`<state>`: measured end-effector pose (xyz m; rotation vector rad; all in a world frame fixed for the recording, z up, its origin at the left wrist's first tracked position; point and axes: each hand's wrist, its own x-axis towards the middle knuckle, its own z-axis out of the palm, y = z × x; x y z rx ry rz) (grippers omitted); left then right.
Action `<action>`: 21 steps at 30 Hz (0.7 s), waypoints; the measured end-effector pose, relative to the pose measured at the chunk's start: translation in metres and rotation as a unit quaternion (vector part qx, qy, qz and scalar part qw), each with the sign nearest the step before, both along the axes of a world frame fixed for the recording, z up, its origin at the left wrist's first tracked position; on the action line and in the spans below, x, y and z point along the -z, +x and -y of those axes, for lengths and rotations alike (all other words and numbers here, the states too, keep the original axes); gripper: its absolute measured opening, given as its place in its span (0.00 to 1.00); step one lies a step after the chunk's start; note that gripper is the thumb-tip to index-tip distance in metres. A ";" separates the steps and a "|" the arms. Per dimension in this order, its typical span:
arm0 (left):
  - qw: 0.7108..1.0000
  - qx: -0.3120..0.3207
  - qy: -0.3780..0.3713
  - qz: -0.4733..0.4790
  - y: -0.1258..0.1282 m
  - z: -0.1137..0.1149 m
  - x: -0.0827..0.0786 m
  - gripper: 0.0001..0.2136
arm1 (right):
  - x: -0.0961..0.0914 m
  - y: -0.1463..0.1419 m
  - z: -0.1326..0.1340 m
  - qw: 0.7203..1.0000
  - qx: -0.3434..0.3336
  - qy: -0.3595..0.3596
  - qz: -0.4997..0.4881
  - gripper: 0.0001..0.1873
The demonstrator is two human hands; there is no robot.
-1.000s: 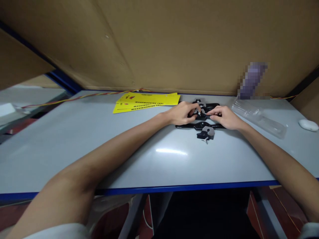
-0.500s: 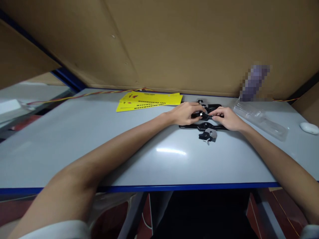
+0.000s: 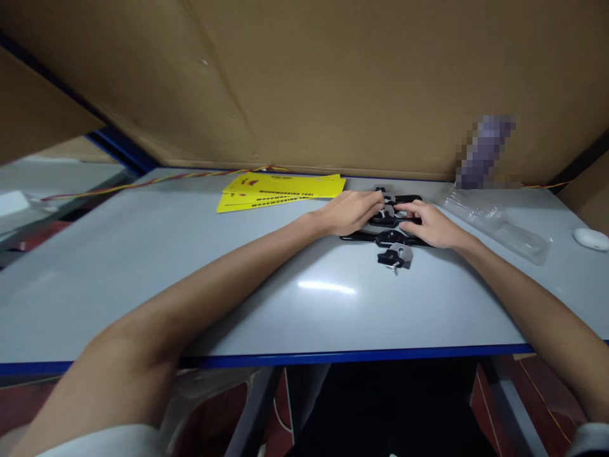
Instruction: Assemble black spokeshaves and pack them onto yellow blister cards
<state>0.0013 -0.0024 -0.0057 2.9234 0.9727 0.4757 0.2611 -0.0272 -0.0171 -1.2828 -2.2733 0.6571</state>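
Note:
Three black spokeshaves lie in a row across the tabletop. My left hand (image 3: pixel 354 211) covers the left handle of the middle spokeshave (image 3: pixel 384 221), its fingers curled together and its fingertips close to a small metal-and-black part (image 3: pixel 384 211) behind the body. On the other side, my right hand (image 3: pixel 435 225) has thumb and forefinger apart, with the right handle of that spokeshave between them. The nearest spokeshave (image 3: pixel 391 237) lies in front of both hands. Before it rests a loose grey blade (image 3: pixel 403 252) with a black cap (image 3: pixel 389 258) and a small screw (image 3: pixel 392 269). The far spokeshave (image 3: pixel 409 198) is partly hidden.
Yellow printed cards (image 3: pixel 285 186) are fanned out at the back left. Clear plastic packaging (image 3: pixel 509 231) lies to the right, with a white computer mouse (image 3: pixel 590 239) beyond it. A cardboard wall (image 3: pixel 333 89) closes off the back. The table's blue edge (image 3: pixel 333 360) runs along the front.
My right thumb and forefinger have spread from their pinch on the middle spokeshave. My left fingers have drawn together and shifted slightly back. The view has tilted a little.

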 end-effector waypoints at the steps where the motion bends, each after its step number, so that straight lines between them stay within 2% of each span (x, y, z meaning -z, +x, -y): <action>1: 1.000 0.003 0.004 0.004 0.000 -0.001 0.001 0.20 | -0.001 0.000 0.000 1.000 -0.010 0.005 0.014 0.24; 5: 1.000 0.008 0.016 0.022 -0.002 -0.003 0.005 0.21 | -0.002 0.002 0.003 0.999 -0.039 0.000 0.010 0.26; 13: 0.995 -0.084 0.018 0.057 -0.002 -0.005 0.005 0.20 | -0.002 0.007 0.004 0.996 -0.081 -0.009 -0.026 0.22; 18: 0.992 -0.120 0.002 0.041 -0.008 -0.015 0.000 0.19 | -0.007 0.007 0.010 0.999 -0.043 0.024 -0.009 0.32; 21: 0.995 -0.101 -0.006 0.022 -0.012 -0.019 -0.002 0.20 | -0.017 0.003 0.015 0.993 -0.019 0.093 0.070 0.29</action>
